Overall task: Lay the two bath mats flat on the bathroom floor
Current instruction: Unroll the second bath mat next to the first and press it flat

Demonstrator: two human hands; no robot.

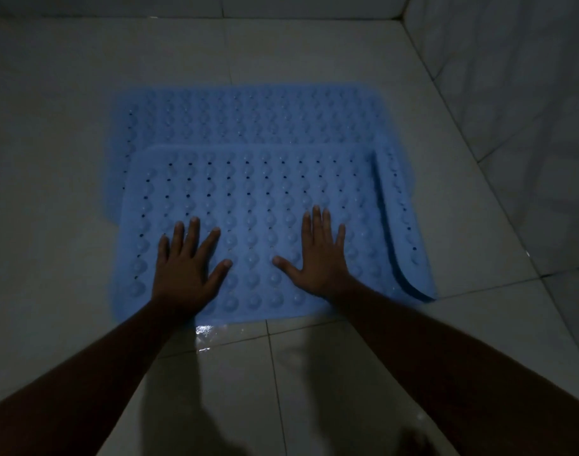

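Observation:
Two light blue rubber bath mats with bumps and small holes lie on the tiled floor. The upper mat [255,192] overlaps most of the lower mat [248,113], which shows beyond it at the far side and along the right edge. My left hand [186,264] rests palm down with fingers spread on the near left part of the upper mat. My right hand [317,255] presses flat, fingers apart, on its near right part. Neither hand grips anything.
Pale floor tiles [67,143] surround the mats. A tiled wall [512,93] rises at the right and another along the far edge. A small wet patch [204,334] glistens on the floor just in front of the mats. The room is dim.

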